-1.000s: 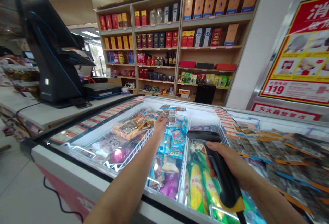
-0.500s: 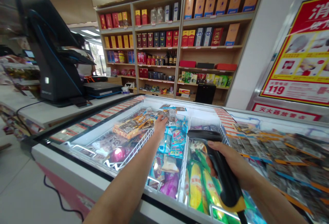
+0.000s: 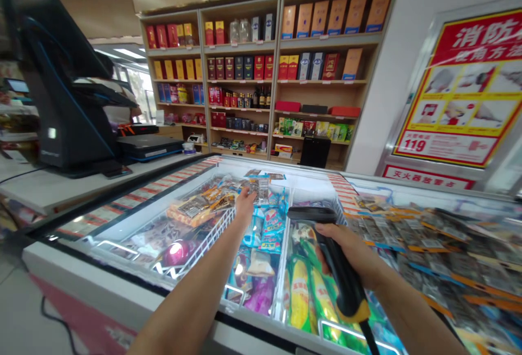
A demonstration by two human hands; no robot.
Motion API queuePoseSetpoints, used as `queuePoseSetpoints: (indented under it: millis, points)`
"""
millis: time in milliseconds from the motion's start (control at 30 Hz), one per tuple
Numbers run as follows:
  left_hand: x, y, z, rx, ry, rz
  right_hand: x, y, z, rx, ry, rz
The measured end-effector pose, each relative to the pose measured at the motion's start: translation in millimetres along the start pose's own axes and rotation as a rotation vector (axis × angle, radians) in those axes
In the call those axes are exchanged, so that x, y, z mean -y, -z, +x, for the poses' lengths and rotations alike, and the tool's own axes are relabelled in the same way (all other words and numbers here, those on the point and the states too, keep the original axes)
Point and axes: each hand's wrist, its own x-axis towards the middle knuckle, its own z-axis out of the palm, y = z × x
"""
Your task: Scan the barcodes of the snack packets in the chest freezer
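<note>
My right hand [image 3: 346,246] is wrapped round the grip of a black and yellow barcode scanner [image 3: 341,276], its head pointing left above the freezer and its cable hanging down. My left arm stretches across the glass top of the chest freezer [image 3: 122,284]. At the far part of the glass my left hand [image 3: 245,203] has its fingers closed on the near edge of a small snack packet [image 3: 261,189]; the fingertips are partly hidden. More orange and brown snack packets [image 3: 212,200] lie just left of that hand.
Many snack packets [image 3: 432,246] cover the freezer's right side. Wire baskets below the glass hold blue ice-cream packs [image 3: 271,230] and corn-shaped packs [image 3: 299,295]. A black checkout terminal [image 3: 69,94] stands on the left counter. Shelves with boxes [image 3: 240,69] line the back wall.
The view has turned slightly right, so everything sits farther left and the wall poster shows more. Both hands keep about the same place over the freezer, with the scanner still in my right hand.
</note>
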Motion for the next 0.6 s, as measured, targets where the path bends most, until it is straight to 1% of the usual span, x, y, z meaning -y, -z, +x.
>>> queuePoseSetpoints:
  millis: [100,200,267,367,467,533,600]
  points:
    - [-8.4,-9.4,-8.2,-0.004,0.068,-0.002,12.1,15.8,-7.2,-0.042,0.031,0.006]
    - [-18.8,-32.0,-21.7,0.042,0.151,-0.003,25.7,47.1,-21.3,-0.164,0.087,-0.038]
    - [-23.6,-54.9,-34.3,0.107,0.204,-0.022,33.3,74.1,-33.2,-0.251,0.126,-0.078]
    - [-22.8,-97.9,-57.3,0.214,0.263,-0.063,40.3,118.1,-49.7,-0.379,0.133,-0.062]
    - [-11.3,-143.1,-83.1,0.284,0.288,-0.091,42.0,159.2,-63.9,-0.497,0.112,-0.038]
    - [-0.1,-168.9,-100.0,0.308,0.274,-0.030,40.8,181.5,-73.9,-0.566,0.102,-0.037]
    - [10.8,-187.9,-114.4,0.323,0.242,0.075,38.7,198.1,-85.1,-0.631,0.105,-0.040]
